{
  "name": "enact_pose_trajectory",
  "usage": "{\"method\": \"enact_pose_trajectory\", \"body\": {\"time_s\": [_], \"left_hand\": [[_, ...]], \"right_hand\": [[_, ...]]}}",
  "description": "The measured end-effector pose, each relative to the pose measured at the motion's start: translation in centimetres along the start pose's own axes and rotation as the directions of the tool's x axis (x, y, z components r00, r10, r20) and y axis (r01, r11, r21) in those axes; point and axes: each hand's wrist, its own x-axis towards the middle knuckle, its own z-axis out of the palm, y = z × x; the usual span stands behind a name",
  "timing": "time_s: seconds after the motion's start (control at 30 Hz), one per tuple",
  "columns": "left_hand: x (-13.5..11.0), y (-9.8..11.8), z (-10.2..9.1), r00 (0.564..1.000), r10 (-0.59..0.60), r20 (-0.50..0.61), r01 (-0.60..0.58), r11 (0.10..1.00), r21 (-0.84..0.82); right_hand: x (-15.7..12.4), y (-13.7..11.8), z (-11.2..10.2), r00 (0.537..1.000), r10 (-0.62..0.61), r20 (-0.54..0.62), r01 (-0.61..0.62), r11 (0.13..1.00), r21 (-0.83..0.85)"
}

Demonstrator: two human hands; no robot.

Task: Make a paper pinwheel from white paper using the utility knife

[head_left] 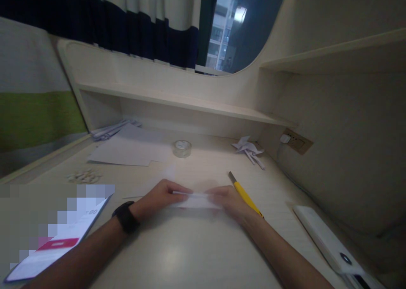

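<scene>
Between my two hands is a narrow folded strip of white paper [198, 201], held just above the desk in front of me. My left hand [161, 198], with a black watch on its wrist, pinches the strip's left end between thumb and fingers. At the right end, my right hand [230, 200] grips the paper too, its fingertips slightly blurred. A yellow utility knife [247, 198] lies on the desk right beside my right hand, its tip pointing away from me. Behind my left hand lies another piece of white paper [163, 177], partly hidden.
A roll of clear tape [182, 148] stands near the back. White paper sheets [127, 147] lie back left, with small pale pieces [85, 176] in front. Folded paper pinwheels [249, 149] rest back right. A tablet [63, 242] is at left, a white device [323, 234] at right.
</scene>
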Motion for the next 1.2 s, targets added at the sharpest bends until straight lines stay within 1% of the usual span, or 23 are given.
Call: {"method": "enact_pose_trajectory", "body": {"time_s": [0.07, 0.2, 0.37, 0.4, 0.53, 0.67, 0.8, 0.87, 0.93, 1.0, 1.07, 1.13, 1.2], "left_hand": [[0.0, 0.1, 0.0, 1.0, -0.009, -0.002, 0.009, 1.0, -0.022], [0.1, -0.1, 0.2, 0.999, -0.021, -0.028, 0.019, 0.999, -0.046], [0.3, -0.7, 0.3, 0.996, 0.015, -0.083, -0.018, 0.999, -0.026], [0.3, -0.7, 0.3, 0.997, 0.016, -0.078, -0.018, 1.0, -0.022], [0.1, -0.2, 0.6, 1.0, -0.004, -0.002, 0.004, 1.0, 0.006], [-0.1, 0.6, 0.9, 1.0, 0.02, -0.02, -0.02, 1.0, 0.005], [-0.1, 0.7, 0.8, 0.999, 0.042, -0.008, -0.042, 0.999, -0.014], [-0.1, 0.6, 0.8, 1.0, 0.012, 0.004, -0.012, 0.997, -0.074], [-0.1, 0.6, 1.0, 0.999, -0.05, 0.011, 0.051, 0.979, -0.197], [-0.2, 0.6, 1.1, 0.994, -0.108, 0.013, 0.106, 0.934, -0.341], [-0.4, 0.8, 1.3, 0.99, -0.14, 0.027, 0.137, 0.882, -0.451], [-0.5, 1.0, 1.3, 0.988, -0.148, 0.036, 0.145, 0.843, -0.518], [-0.6, 1.1, 1.3, 0.988, -0.147, 0.037, 0.144, 0.832, -0.536]], "right_hand": [[-0.1, -0.2, 0.2, 1.0, -0.006, -0.019, 0.006, 1.0, -0.024], [-0.4, -0.8, 0.6, 1.0, 0.01, -0.022, -0.013, 0.994, -0.108], [-0.6, -1.5, 1.1, 0.999, 0.004, -0.037, -0.01, 0.987, -0.162], [-0.6, -1.6, 1.2, 0.999, 0.0, -0.035, -0.006, 0.986, -0.168], [-0.7, -1.7, 1.1, 1.0, 0.001, -0.003, -0.002, 0.984, -0.18], [-0.6, -1.3, 0.9, 1.0, -0.005, -0.005, 0.004, 0.988, -0.156], [-0.4, -0.7, 0.7, 1.0, 0.005, -0.024, -0.007, 0.995, -0.097], [-0.3, -0.5, 0.6, 0.999, 0.013, -0.038, -0.015, 0.998, -0.061], [-0.2, -0.5, 0.6, 0.999, 0.018, -0.05, -0.02, 0.999, -0.03], [-0.2, -0.6, 0.7, 0.998, 0.022, -0.054, -0.023, 1.0, -0.013], [-0.4, -0.8, 0.9, 0.998, 0.02, -0.058, -0.02, 1.0, -0.011], [-0.5, -1.1, 1.2, 0.997, 0.014, -0.076, -0.016, 1.0, -0.024], [-0.7, -1.5, 1.6, 0.996, 0.009, -0.092, -0.012, 0.999, -0.039]]}}
